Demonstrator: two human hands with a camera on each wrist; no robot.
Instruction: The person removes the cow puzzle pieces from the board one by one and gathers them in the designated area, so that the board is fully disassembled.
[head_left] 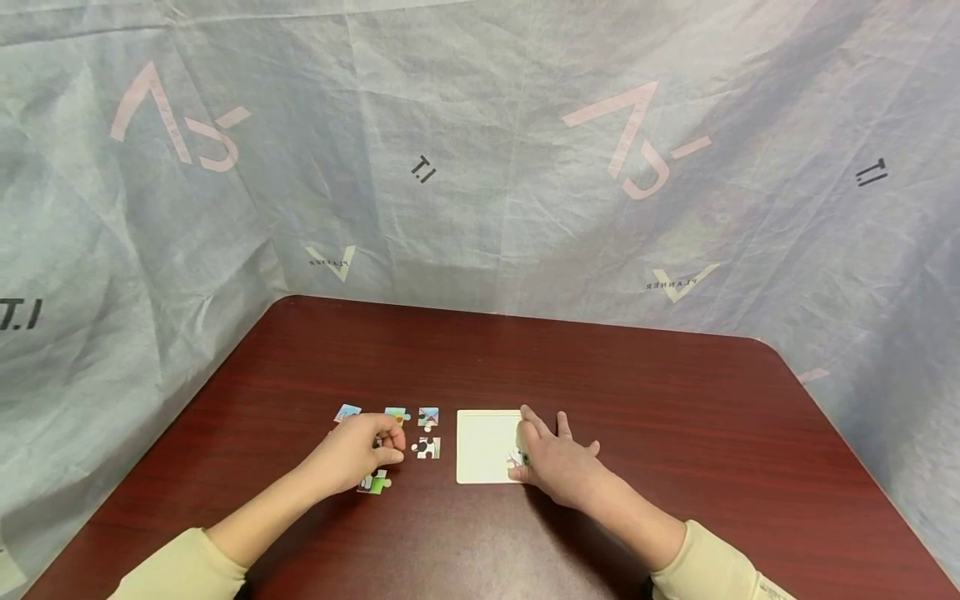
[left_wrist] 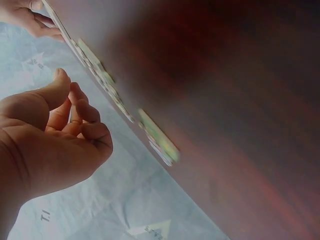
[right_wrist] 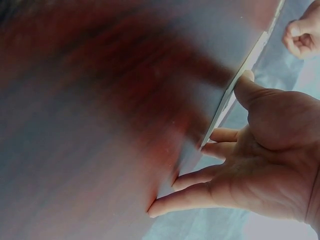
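In the head view my left hand (head_left: 354, 450) hovers over jigsaw pieces on the table's left part. Its fingers are loosely curled, and the left wrist view shows nothing between thumb and fingertips. Around it lie a blue piece (head_left: 347, 412), a green-and-orange piece (head_left: 395, 414) and a green piece (head_left: 375, 482); others are partly hidden beneath it. A cream square puzzle board (head_left: 482, 447) lies flat to the right. My right hand (head_left: 558, 462) rests across its right side, fingers spread, thumb at the near edge. One piece (head_left: 514, 457) shows on the board beside that palm.
A blue-and-red piece (head_left: 428, 417) and a black-and-white piece (head_left: 427, 448) lie between the left hand and the board. The dark red table (head_left: 675, 392) has rounded far corners. Grey printed cloth (head_left: 480, 167) hangs behind and along the sides.
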